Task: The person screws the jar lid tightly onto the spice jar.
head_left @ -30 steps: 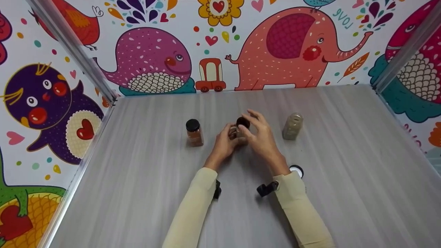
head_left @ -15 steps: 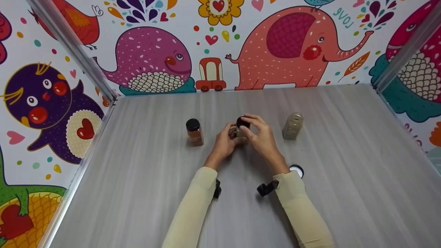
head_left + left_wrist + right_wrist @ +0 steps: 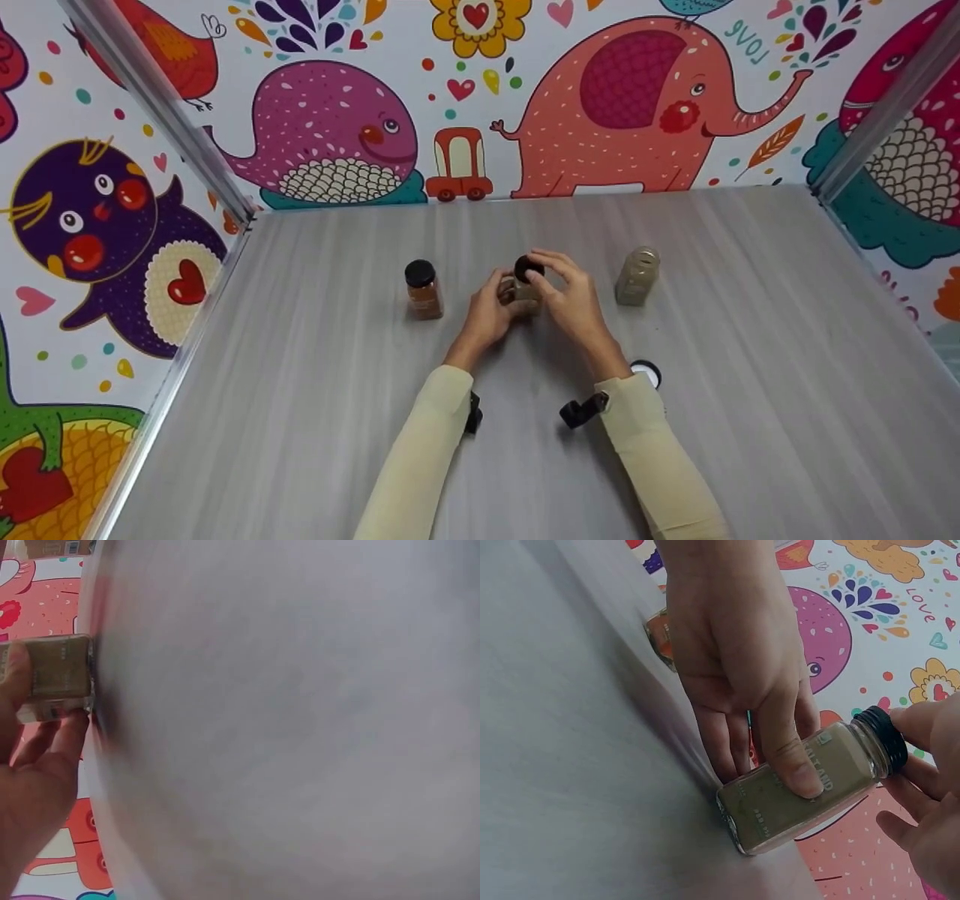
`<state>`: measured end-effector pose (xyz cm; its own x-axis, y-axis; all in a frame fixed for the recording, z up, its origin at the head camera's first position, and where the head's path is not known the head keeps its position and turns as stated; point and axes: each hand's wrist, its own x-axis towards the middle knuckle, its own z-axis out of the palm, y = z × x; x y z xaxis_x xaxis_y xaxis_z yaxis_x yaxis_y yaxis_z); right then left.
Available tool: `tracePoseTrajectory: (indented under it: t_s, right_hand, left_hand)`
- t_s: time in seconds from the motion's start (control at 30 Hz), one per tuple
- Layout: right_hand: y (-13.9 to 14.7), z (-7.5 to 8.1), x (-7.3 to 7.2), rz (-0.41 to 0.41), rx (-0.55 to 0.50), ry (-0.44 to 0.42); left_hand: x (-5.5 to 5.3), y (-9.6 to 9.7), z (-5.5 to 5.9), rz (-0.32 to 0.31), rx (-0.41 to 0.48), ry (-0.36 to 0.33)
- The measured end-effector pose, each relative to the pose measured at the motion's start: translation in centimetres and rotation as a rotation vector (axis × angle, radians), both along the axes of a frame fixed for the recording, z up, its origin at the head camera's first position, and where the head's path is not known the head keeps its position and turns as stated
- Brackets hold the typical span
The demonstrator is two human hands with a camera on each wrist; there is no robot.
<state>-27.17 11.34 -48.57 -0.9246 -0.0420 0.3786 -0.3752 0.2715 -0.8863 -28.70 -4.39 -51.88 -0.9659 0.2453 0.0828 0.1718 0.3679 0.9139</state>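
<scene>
A square glass spice jar (image 3: 795,802) of brownish-grey powder stands in the middle of the table, its base right at the tabletop. My left hand (image 3: 487,315) grips its lower body, thumb across the printed front in the right wrist view. A black screw lid (image 3: 881,739) sits on the jar's neck. My right hand (image 3: 574,300) pinches this lid between thumb and fingers. In the left wrist view the jar's lower part (image 3: 60,679) shows between the left thumb and fingers, its top out of frame.
Left of the hands stands a black-lidded jar of reddish-brown spice (image 3: 425,292). To the right is a lidless jar of greyish powder (image 3: 637,277). Another black lid (image 3: 646,372), white inside up, lies by the right sleeve, partly hidden. Printed wall panels (image 3: 465,90) border the table.
My right fingers, spread apart around the lid one second ago, have closed in on it and now pinch it. The left hand and the jar have stayed in place.
</scene>
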Motion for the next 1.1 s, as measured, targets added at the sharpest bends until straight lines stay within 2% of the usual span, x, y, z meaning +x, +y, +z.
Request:
tracePoseTrajectory:
  t_s: [0.17, 0.4, 0.63, 0.83, 1.1]
  right_hand:
    - [-0.14, 0.10, 0.02, -0.028, 0.047, 0.002]
    - [-0.17, -0.06, 0.07, -0.017, 0.100, -0.018]
    - [-0.23, -0.33, -0.01, -0.018, 0.055, -0.043]
    - [-0.20, -0.10, -0.01, -0.025, 0.058, -0.048]
    - [-0.26, 0.05, 0.19, 0.006, 0.018, -0.044]
  left_hand:
    - [0.06, -0.03, 0.01, 0.011, -0.012, -0.002]
    - [0.02, 0.09, -0.02, 0.015, 0.003, -0.005]
    - [-0.08, 0.11, 0.06, 0.017, 0.012, -0.025]
    - [-0.15, 0.15, 0.15, 0.017, 0.009, -0.023]
    - [-0.06, 0.06, 0.15, 0.030, -0.007, -0.025]
